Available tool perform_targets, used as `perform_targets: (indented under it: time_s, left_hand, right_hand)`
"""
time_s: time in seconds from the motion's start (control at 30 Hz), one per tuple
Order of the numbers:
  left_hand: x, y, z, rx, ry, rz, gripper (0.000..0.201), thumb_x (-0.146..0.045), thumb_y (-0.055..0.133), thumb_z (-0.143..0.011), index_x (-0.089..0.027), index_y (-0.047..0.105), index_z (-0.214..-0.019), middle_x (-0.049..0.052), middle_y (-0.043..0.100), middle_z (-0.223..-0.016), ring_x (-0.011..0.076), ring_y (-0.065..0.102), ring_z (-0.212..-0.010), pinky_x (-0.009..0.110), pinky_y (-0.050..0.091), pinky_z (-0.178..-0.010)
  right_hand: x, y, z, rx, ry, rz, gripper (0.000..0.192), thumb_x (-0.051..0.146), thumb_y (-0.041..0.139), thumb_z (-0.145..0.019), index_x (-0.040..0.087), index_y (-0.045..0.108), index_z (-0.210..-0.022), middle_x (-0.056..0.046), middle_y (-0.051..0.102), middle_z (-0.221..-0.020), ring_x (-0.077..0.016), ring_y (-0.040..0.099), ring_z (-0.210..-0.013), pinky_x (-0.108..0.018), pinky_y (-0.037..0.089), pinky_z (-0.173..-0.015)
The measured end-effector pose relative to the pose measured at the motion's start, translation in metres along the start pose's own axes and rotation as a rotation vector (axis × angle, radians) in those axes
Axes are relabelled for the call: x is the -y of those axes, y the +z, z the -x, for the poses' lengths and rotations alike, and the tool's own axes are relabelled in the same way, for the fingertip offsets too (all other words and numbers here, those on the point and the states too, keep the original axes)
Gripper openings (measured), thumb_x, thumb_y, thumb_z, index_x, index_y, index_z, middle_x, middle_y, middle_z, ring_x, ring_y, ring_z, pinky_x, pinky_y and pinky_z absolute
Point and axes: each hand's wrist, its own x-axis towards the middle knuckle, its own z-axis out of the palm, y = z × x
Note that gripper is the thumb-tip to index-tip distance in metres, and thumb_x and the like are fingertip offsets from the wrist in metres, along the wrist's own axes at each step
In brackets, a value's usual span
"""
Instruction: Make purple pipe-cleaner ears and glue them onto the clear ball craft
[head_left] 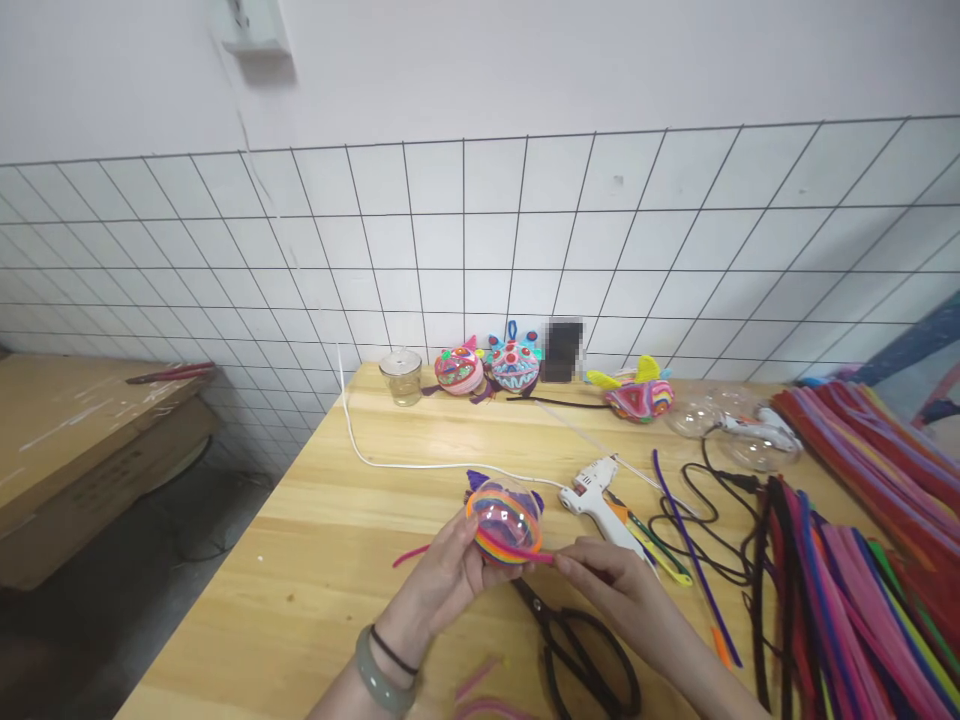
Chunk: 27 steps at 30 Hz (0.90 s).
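Note:
My left hand (454,565) is closed around a clear plastic ball (504,512) banded with orange, yellow and purple pipe cleaners. Purple tufts stick out at the ball's upper left and right. A pink pipe cleaner (517,553) runs across the ball's near side, and its loose end pokes out left of my left hand. Between thumb and fingers, my right hand (607,580) pinches this pipe cleaner's right end. Black scissors (577,640) lie partly beneath my hands. Beyond my right hand rests a white hot glue gun (600,495).
Bundles of coloured pipe cleaners (840,600) cover the right side. Finished fish-like balls (514,365), a glass (405,378) and a blurred dark object (562,350) stand by the wall. Clear ball halves (757,445), a black cable (705,520) and a purple pipe cleaner (694,555) lie rightward.

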Motion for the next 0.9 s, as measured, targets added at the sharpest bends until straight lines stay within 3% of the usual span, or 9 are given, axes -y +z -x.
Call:
perform_targets:
  time_s: [0.33, 0.47, 0.63, 0.9]
  left_hand:
    - [0.001, -0.004, 0.001, 0.036, -0.067, 0.014, 0.044, -0.046, 0.064, -0.078, -0.011, 0.066, -0.103, 0.013, 0.073, -0.097, 0.0214, 0.071, -0.075, 0.03, 0.054, -0.07]
    - [0.002, -0.003, 0.0, 0.046, -0.063, 0.013, 0.046, -0.048, 0.066, -0.075, -0.009, 0.068, -0.098, 0.014, 0.075, -0.088, 0.0218, 0.071, -0.072, 0.027, 0.053, -0.065]
    - [0.002, -0.003, 0.0, 0.054, -0.072, 0.017, 0.044, -0.047, 0.066, -0.076, -0.008, 0.068, -0.097, 0.014, 0.075, -0.089, 0.0222, 0.071, -0.071, 0.025, 0.053, -0.063]
    - [0.004, -0.01, 0.002, 0.101, -0.073, 0.047, 0.037, -0.039, 0.064, -0.079, -0.009, 0.066, -0.1, 0.015, 0.073, -0.093, 0.0233, 0.071, -0.078, 0.032, 0.054, -0.07]
  right_hand:
    - [0.005, 0.004, -0.006, -0.008, 0.096, -0.222, 0.03, 0.042, 0.056, -0.085, 0.018, 0.073, -0.087, -0.006, 0.074, -0.081, -0.0201, 0.064, -0.073, -0.027, 0.05, -0.065]
    - [0.0, 0.008, -0.006, -0.045, 0.155, -0.23, 0.032, 0.046, 0.059, -0.081, 0.019, 0.073, -0.089, 0.0, 0.062, -0.061, -0.0143, 0.051, -0.054, -0.023, 0.039, -0.049]
    - [-0.005, 0.011, -0.005, -0.097, 0.162, -0.225, 0.031, 0.045, 0.062, -0.078, 0.019, 0.073, -0.091, 0.004, 0.044, -0.054, -0.0118, 0.037, -0.05, -0.022, 0.03, -0.046]
    - [0.0, 0.009, -0.004, -0.072, 0.16, -0.252, 0.028, 0.039, 0.062, -0.077, 0.017, 0.073, -0.089, 0.005, 0.04, -0.054, -0.012, 0.036, -0.051, -0.023, 0.03, -0.047]
